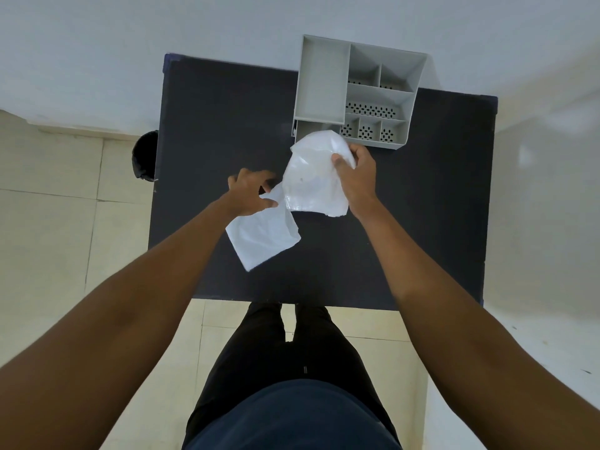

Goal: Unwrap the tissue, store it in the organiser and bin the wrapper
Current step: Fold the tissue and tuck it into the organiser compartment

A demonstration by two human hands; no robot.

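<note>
Head cam, looking straight down over the dark table (211, 125). I see both bare forearms reaching in from the bottom of the frame.

Right hand (355, 177): fingers curled and closed around the top right edge of the clear wrapper (311, 180), thumb on the near face, the rest behind it. The wrapper is held up off the table, crumpled, semi-transparent, with its top edge overlapping the near left corner of the organiser (357, 92) in this view.

Left hand (250, 193): thumb and forefinger pinch the upper corner of the white tissue (263, 237); the other fingers are loosely curled. The tissue hangs down and toward me from that pinch as a flat, roughly rectangular sheet, and its upper end sits against the wrapper's lower left edge. I can't tell whether that end is still inside the wrapper or only overlapping it: white on translucent white, poor contrast.

Organiser: grey plastic, at the far right of the table, its far edge overhanging the table edge. One long compartment on the left, several smaller ones on the right with perforated floors. All visible compartments look bare.

Black bin (145, 157) on the floor, just beside the table's left edge.

My legs, in dark trousers, stand at the near table edge on a pale tiled floor (48, 222).
</note>
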